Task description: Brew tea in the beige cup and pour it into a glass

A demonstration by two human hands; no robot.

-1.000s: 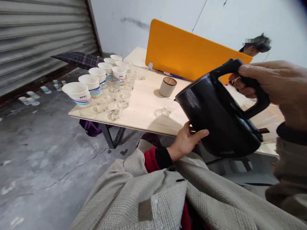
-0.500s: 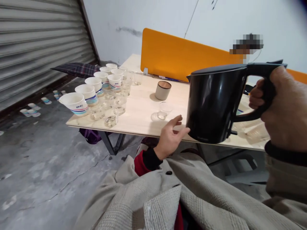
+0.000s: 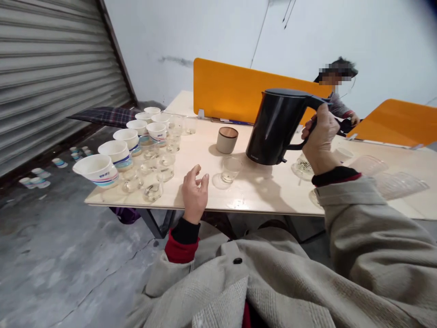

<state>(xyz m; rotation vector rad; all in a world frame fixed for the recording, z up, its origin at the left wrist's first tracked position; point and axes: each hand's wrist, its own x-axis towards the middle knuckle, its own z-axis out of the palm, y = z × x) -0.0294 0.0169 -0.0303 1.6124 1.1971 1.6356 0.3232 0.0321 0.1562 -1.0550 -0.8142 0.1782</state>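
Observation:
My right hand [image 3: 320, 136] is wrapped round the handle of a black electric kettle [image 3: 276, 130], which is tilted slightly and held above the table [image 3: 205, 141]. Below and left of the kettle's base stands a clear plastic cup [image 3: 231, 169] with some clear liquid in it. A grey canister with a wooden lid [image 3: 227, 140] sits just behind that cup. My left hand [image 3: 195, 192] is over the table's front edge, left of the clear cup, fingers apart and holding nothing.
White paper cups [image 3: 99, 171] line the table's left side, beside several clear cups [image 3: 153, 189]. An orange divider [image 3: 252, 91] crosses the back, and another person [image 3: 337, 91] sits behind it. Clear plastic cups lie stacked [image 3: 403, 184] at the right. Small paper cups [image 3: 39, 182] lie on the floor.
The kettle has moved away from me over the table in my right hand. My left hand has shifted left, away from the kettle. More of the table's right side and the other person shows.

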